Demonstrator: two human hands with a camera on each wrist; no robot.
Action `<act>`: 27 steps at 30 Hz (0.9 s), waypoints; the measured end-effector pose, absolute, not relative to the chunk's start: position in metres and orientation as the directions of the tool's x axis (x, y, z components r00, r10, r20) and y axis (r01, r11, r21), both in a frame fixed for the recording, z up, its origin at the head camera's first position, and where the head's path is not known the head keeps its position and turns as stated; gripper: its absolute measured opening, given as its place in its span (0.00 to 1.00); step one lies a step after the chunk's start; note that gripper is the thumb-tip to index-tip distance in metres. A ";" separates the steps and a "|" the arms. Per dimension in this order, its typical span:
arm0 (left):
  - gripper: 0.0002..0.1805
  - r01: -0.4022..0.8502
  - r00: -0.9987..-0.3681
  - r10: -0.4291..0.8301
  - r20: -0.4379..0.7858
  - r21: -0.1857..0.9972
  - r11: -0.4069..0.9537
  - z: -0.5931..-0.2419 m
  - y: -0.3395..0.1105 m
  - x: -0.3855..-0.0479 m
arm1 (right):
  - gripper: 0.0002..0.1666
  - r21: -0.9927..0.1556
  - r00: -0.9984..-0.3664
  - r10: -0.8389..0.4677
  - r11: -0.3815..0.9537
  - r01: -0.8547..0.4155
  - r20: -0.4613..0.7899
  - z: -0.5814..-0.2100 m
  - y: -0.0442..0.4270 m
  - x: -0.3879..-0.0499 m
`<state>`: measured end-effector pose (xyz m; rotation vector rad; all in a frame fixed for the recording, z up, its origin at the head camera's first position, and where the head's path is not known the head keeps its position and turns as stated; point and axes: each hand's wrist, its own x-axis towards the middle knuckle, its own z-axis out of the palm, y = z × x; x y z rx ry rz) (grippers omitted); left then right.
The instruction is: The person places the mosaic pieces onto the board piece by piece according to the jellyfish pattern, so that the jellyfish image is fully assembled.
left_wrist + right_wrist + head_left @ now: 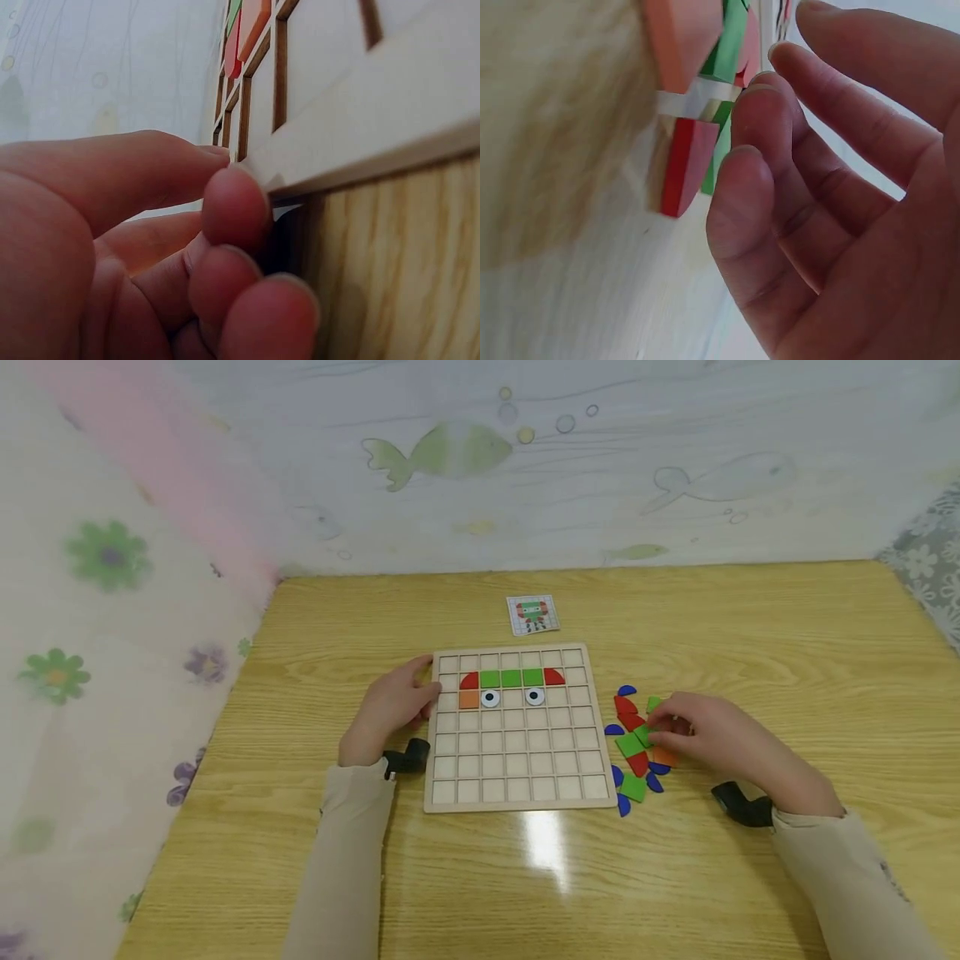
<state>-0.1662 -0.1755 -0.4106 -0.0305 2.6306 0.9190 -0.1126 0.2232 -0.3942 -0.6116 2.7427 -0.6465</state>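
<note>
A pale wooden grid board (481,767) lies on the table, with red, green and orange pieces and two eye discs in its upper rows. At its left edge, my left hand (393,700) grips the rim with thumb and fingertip; in the left wrist view the other fingers curl below. My right hand (708,739) reaches over loose pieces right of the board, fingers bent and apart. Its fingertips are at a green square (643,737); the right wrist view shows nothing held. Near them lie a red quarter-circle piece (688,166) and an orange square (664,757).
Several blue half-circle pieces (627,691) lie around the loose pile, along with another green square (633,787). A small picture card (533,615) with a coloured figure on a grid lies behind the board. A patterned wall (570,510) borders the table's back.
</note>
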 end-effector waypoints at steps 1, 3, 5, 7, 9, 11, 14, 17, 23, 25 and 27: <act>0.31 -0.132 -0.938 0.095 -0.333 0.598 0.791 -0.411 -0.175 -0.166 | 0.11 -0.467 -0.881 -0.448 0.819 -0.334 -0.154 -0.394 0.225 -0.110; 0.31 -0.131 -0.939 0.093 -0.330 0.594 0.794 -0.411 -0.174 -0.167 | 0.12 -0.453 -0.883 -0.440 0.828 -0.330 -0.161 -0.393 0.228 -0.104; 0.31 -0.135 -0.939 0.091 -0.332 0.597 0.791 -0.411 -0.174 -0.167 | 0.13 -0.439 -0.881 -0.443 0.834 -0.335 -0.168 -0.393 0.231 -0.098; 0.31 -0.139 -0.936 0.093 -0.338 0.601 0.787 -0.410 -0.174 -0.166 | 0.16 -0.426 -0.878 -0.445 0.839 -0.339 -0.177 -0.394 0.233 -0.094; 0.31 -0.145 -0.934 0.092 -0.345 0.603 0.784 -0.409 -0.174 -0.166 | 0.19 -0.425 -0.870 -0.454 0.837 -0.344 -0.190 -0.395 0.234 -0.091; 0.31 -0.148 -0.932 0.093 -0.349 0.604 0.783 -0.409 -0.174 -0.166 | 0.22 -0.422 -0.871 -0.447 0.843 -0.335 -0.201 -0.397 0.234 -0.089; 0.31 -0.147 -0.933 0.093 -0.348 0.604 0.783 -0.408 -0.175 -0.166 | 0.21 -0.425 -0.877 -0.441 0.843 -0.331 -0.192 -0.399 0.233 -0.087; 0.31 -0.141 -0.933 0.098 -0.345 0.605 0.784 -0.409 -0.176 -0.166 | 0.17 -0.421 -0.890 -0.425 0.847 -0.324 -0.169 -0.401 0.230 -0.086; 0.32 -0.130 -0.935 0.104 -0.339 0.602 0.788 -0.410 -0.176 -0.166 | 0.15 -0.437 -0.913 -0.379 0.854 -0.281 -0.152 -0.402 0.225 -0.084; 0.32 -0.125 -0.936 0.106 -0.335 0.598 0.792 -0.410 -0.176 -0.166 | 0.15 -0.436 -0.918 -0.368 0.857 -0.273 -0.148 -0.402 0.224 -0.084; 0.32 -0.119 -0.938 0.105 -0.331 0.592 0.797 -0.410 -0.176 -0.167 | 0.15 -0.435 -0.921 -0.363 0.859 -0.271 -0.143 -0.402 0.223 -0.083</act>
